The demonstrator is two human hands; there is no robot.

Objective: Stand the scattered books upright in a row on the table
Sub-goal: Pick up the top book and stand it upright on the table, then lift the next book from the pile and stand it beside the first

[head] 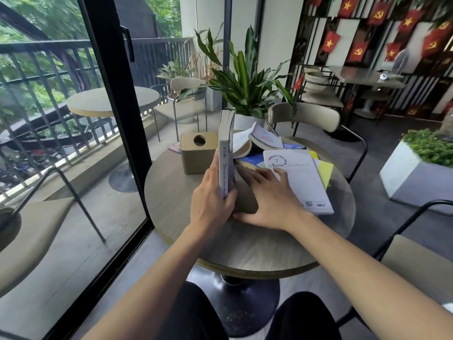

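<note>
A grey-lilac book (226,153) stands upright on the round table (245,246), its spine facing me. My left hand (212,196) grips its lower spine. My right hand (266,196) lies flat on the table just right of that book, fingers spread, its fingertips touching a white book (300,179) that lies flat. Behind it lie a blue book (252,159), a yellow book (324,170) under the white one, and an open book (257,139) resting on the pile.
A wooden tissue box (198,153) stands left of the upright book. A chair (304,117) and a potted plant (245,84) are behind the table. A glass door frame (117,94) runs along the left. Another chair (414,256) is at the right.
</note>
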